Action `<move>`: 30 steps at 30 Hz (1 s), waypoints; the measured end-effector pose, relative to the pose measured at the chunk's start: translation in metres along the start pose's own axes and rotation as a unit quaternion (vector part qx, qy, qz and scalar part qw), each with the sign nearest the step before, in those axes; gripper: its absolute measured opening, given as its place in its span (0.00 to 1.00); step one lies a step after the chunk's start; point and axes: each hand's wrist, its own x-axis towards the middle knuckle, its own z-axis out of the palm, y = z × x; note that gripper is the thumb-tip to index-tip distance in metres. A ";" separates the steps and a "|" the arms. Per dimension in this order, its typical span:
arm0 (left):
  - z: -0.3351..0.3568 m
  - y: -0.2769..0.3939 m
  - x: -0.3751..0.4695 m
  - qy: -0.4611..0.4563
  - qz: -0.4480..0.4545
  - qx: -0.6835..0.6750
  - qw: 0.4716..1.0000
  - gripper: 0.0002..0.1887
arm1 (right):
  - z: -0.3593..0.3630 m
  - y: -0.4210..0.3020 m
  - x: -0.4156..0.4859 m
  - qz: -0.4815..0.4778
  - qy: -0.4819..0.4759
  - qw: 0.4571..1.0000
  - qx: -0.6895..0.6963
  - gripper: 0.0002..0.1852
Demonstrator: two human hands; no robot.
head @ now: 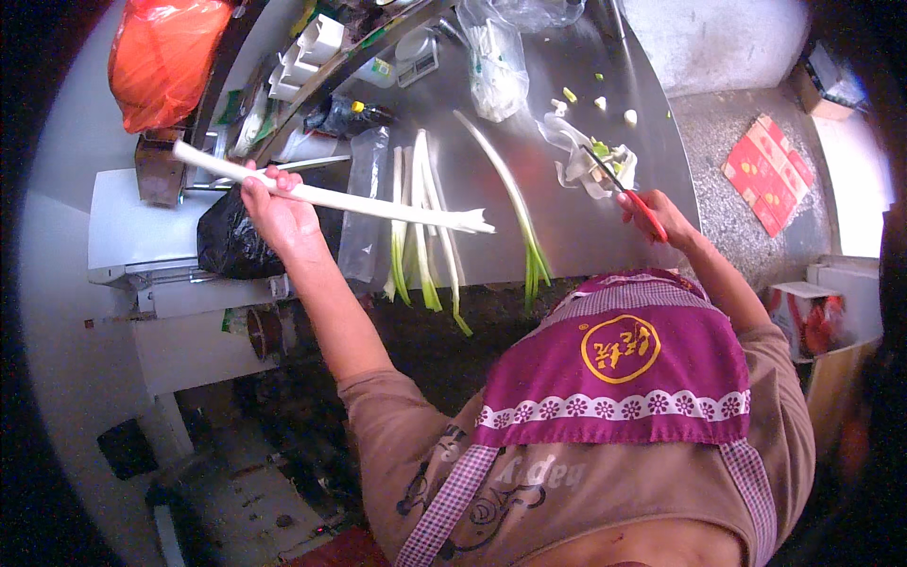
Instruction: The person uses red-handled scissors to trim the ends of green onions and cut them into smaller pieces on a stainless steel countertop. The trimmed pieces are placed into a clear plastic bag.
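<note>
My left hand (285,205) grips a long white scallion stalk (375,204), raised at the left over the table. In my right hand (662,216) is a pair of scissors (641,209) with red handles; the dark blades point over a small heap of peeled skins and green trimmings (602,159). Between the hands, one scallion (506,181) with green leaves lies alone on the metal table (567,241). Left of it several more scallions (421,227) lie side by side, their green ends hanging over the near edge. The held stalk crosses above them.
A clear plastic bag with white contents (496,78) stands at the back. Small cut pieces (601,103) lie scattered far right. On the left are a flat plastic packet (365,205), a yellow-capped bottle (368,111), a digital scale (418,64) and a black bag (237,234).
</note>
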 end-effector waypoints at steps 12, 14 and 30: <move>-0.084 -0.072 -0.011 0.137 -0.194 -0.289 0.927 0.27 | 0.009 0.000 -0.013 -0.083 -0.019 0.996 -0.014 0.34; -0.082 -0.078 -0.015 0.167 -0.184 -0.285 0.926 0.27 | 0.011 -0.002 -0.015 -0.084 -0.034 0.995 -0.031 0.34; 0.024 -0.057 -0.079 0.163 0.074 -0.213 0.961 0.24 | 0.035 -0.067 -0.006 -0.135 0.113 0.957 0.232 0.17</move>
